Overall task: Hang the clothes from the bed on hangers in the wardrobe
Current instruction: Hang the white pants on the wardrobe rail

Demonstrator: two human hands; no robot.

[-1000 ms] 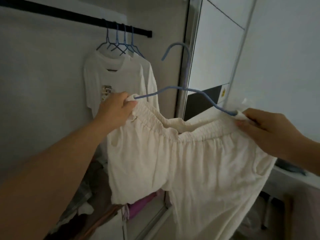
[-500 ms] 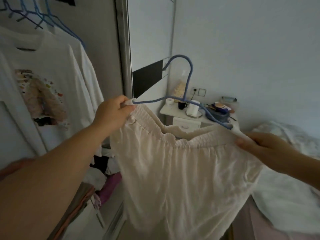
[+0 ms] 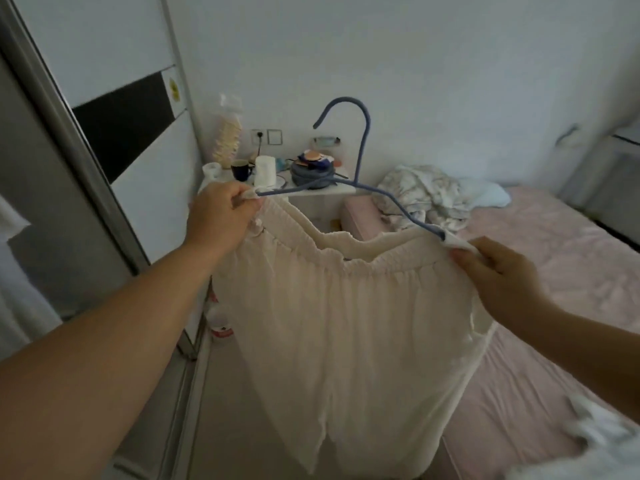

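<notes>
Between bed (image 3: 540, 244) and wardrobe door (image 3: 114, 109), cream trousers (image 3: 346, 323) hang from a blue hanger (image 3: 362, 147); left hand (image 3: 221, 216) and right hand (image 3: 502, 271) each pinch a waistband end against the hanger's tips.

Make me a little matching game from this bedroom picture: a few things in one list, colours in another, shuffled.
Things:
1. hanger
2. trousers
3. mug
4. bed sheet

Colours:
A. pink
B. cream
C. blue
D. dark navy

Pairs: 1-C, 2-B, 3-D, 4-A. The left hand and right hand each pinch one end of the hanger with the waistband.
</notes>
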